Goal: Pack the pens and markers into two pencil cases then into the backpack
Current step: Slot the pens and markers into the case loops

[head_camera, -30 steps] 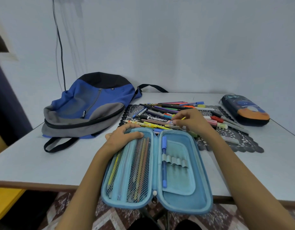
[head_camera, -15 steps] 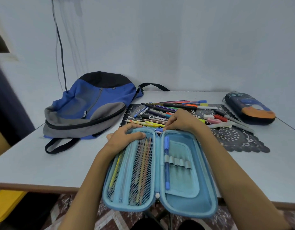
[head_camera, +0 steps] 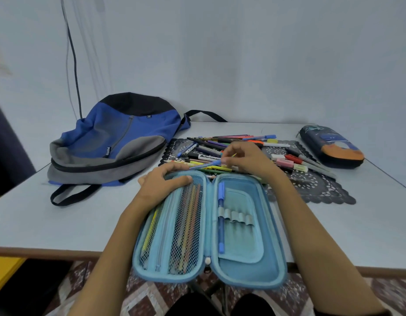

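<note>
At the near edge of the smooth white table (head_camera: 60, 220), seen from the head camera, a light blue pencil case (head_camera: 243, 270) lies unzipped and spread flat. It is a rigid oval shell with a rounded padded rim, and its near end hangs past the table edge. Its left half carries a mesh pocket (head_camera: 186, 224) with thin coloured pencils showing through the netting. Its right half has a soft fabric flap and a row of grey elastic loops (head_camera: 238, 218). A capped blue pen (head_camera: 221, 215) stands in the leftmost loop.

The left hand (head_camera: 162, 181) grips the far end of the case's left half, fingers curled over the rim and thumb laid across the mesh. The right hand (head_camera: 245, 158) hovers just beyond the case, over the pile. Its fingertips are pinched together on one end of a slim blue pencil (head_camera: 206, 164) that slants down to the left.

Behind the case, a loose pile of pens and markers (head_camera: 211, 147) lies on a dark lace mat (head_camera: 316, 185) with a scalloped edge. To the left slumps a soft backpack (head_camera: 110, 142) in blue, grey and black fabric, zipped, with one strap looping forward. Far right, beside the mat, sits a dark pencil case (head_camera: 332, 147), a closed hard shell with an orange end. A thin black cable (head_camera: 72, 53) runs down the pale wall.
</note>
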{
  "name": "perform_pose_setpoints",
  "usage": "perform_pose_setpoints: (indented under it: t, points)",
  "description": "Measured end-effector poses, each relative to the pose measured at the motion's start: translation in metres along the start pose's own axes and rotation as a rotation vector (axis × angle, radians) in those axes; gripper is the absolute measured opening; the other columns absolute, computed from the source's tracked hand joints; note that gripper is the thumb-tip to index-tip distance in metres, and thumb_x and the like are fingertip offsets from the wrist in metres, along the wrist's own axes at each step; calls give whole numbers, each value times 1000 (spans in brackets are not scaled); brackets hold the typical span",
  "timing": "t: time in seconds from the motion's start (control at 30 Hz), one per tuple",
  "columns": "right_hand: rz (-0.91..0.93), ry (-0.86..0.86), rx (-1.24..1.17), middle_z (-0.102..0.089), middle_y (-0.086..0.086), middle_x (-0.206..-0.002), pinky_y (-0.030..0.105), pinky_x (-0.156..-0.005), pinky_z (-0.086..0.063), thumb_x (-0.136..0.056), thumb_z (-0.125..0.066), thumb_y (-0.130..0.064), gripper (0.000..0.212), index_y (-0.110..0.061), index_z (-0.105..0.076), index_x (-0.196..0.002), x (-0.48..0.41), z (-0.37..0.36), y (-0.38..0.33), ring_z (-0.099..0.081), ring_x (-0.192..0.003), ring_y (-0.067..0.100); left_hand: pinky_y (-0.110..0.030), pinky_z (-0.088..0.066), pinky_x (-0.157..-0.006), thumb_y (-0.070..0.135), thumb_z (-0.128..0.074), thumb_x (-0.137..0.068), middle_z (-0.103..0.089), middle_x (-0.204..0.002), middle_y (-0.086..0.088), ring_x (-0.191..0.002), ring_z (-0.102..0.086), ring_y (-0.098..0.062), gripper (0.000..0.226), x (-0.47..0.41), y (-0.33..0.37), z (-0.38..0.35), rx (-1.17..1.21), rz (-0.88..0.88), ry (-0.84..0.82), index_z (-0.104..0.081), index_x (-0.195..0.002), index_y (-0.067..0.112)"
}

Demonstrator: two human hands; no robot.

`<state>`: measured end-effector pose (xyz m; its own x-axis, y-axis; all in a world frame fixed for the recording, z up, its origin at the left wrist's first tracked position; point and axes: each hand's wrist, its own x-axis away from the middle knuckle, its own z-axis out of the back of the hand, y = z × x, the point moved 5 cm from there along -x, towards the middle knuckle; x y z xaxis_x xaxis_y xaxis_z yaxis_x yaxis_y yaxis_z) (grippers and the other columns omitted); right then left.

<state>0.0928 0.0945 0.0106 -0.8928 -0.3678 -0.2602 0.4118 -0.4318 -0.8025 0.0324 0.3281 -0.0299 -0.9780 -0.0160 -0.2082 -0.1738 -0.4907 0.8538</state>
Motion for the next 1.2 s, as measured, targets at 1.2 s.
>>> perform_pose_setpoints:
  t: [1.2]
  points:
    - [-249,-234,-262,-71,11,-75,23,-67,-59,-77,-75,-2,4,-3,-71,-78,16,4,-1,-66,-62,15,-27,-38,-109,20,-83,-74,-72,-116,6,-124,-57,-6,26,14,18,-14,149,-307,-292,-79,-99,13]
